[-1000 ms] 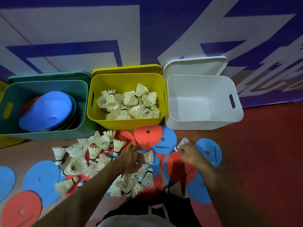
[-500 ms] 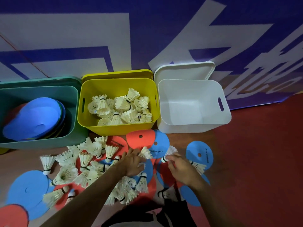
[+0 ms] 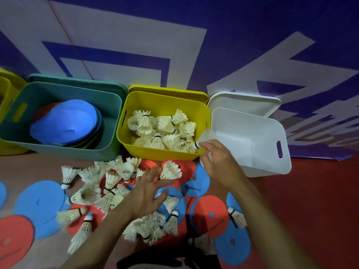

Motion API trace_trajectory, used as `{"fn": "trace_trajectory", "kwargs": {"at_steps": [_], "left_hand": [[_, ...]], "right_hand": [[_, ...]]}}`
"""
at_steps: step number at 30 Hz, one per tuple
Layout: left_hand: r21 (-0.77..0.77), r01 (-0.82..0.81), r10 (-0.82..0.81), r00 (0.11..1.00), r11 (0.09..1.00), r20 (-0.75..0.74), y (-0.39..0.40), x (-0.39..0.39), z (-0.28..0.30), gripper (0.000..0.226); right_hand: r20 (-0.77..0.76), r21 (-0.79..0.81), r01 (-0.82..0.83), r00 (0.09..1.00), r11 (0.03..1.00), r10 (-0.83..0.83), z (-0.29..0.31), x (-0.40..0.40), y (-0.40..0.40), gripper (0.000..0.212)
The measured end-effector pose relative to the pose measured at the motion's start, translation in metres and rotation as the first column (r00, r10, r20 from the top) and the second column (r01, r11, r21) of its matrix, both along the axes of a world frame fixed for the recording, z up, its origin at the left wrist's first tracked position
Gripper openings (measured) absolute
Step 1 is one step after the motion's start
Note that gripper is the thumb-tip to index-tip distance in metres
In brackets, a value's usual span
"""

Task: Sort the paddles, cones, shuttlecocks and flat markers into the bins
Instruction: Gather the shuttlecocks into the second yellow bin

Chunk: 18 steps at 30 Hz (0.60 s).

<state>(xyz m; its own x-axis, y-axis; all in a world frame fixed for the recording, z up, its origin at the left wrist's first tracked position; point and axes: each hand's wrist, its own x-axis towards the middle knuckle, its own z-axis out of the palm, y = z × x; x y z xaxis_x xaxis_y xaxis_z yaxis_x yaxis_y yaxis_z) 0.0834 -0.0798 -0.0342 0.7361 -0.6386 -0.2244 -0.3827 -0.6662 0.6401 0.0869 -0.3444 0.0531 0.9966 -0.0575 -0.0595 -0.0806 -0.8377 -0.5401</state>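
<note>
Several white shuttlecocks (image 3: 108, 183) lie heaped on the floor over red and blue flat markers (image 3: 210, 217). My left hand (image 3: 147, 193) is spread flat over the heap, and its fingertips touch the base of one upright shuttlecock (image 3: 171, 170). My right hand (image 3: 219, 164) pinches a blurred shuttlecock (image 3: 204, 138) by its cork end at the front right corner of the yellow bin (image 3: 165, 101), which holds several shuttlecocks. The teal bin (image 3: 108, 136) on the left contains stacked blue and red markers.
A white bin (image 3: 268, 167) stands to the right of the yellow one, with nothing visible inside. Another yellow bin (image 3: 5, 84) shows at the far left edge. More markers (image 3: 38, 200) lie on the floor at left. A purple and white banner backs the bins.
My right hand picked a shuttlecock off the floor and carried it up to the yellow bin's corner. My left hand stayed on the heap, now with its fingers spread.
</note>
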Motion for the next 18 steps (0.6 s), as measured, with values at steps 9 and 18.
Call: {"fn": "trace_trajectory", "kwargs": {"at_steps": [9, 18], "left_hand": [[-0.169, -0.147, 0.147, 0.989, 0.975, -0.012, 0.025, 0.013, 0.024, 0.036], [-0.206, -0.149, 0.159, 0.987, 0.967, 0.029, 0.041, 0.034, 0.044, 0.036]], "right_hand": [[-0.475, -0.544, -0.329, 0.879, 0.772, 0.039, -0.026, 0.080, 0.024, 0.062], [-0.601, -0.493, -0.292, 0.795, 0.820, -0.078, -0.046, 0.092, 0.027, 0.061]]}}
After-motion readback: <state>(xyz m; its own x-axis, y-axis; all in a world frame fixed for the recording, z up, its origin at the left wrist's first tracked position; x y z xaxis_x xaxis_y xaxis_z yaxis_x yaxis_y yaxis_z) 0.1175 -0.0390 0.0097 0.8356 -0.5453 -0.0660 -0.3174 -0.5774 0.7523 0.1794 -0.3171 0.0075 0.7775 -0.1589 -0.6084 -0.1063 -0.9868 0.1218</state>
